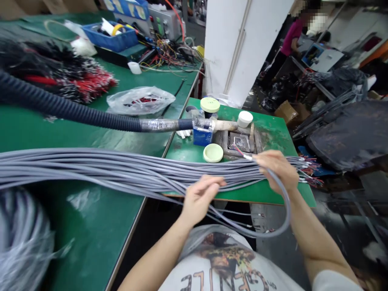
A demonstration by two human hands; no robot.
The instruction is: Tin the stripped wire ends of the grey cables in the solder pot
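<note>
In my right hand [279,171] is the end of a grey cable [285,202], closed in my fingers. Its tip, with thin coloured wires [238,149] fanned out, points left over the edge of a square metal pot [241,141] with a shiny surface. The cable loops down from my right hand and runs back left beneath my left hand. My left hand [201,198] hovers at the near side of a thick bundle of grey cables [130,165], fingers loosely bent, thumb apart, seemingly holding nothing. The bundle's wired ends [312,169] lie right of my right hand.
A ribbed black hose [115,121] ends beside the pot, resting by a blue box [202,136]. Round tubs [245,119] and a pale green dish [213,153] surround it. Coiled cable [22,238] lies at lower left. A person [291,40] stands at far right.
</note>
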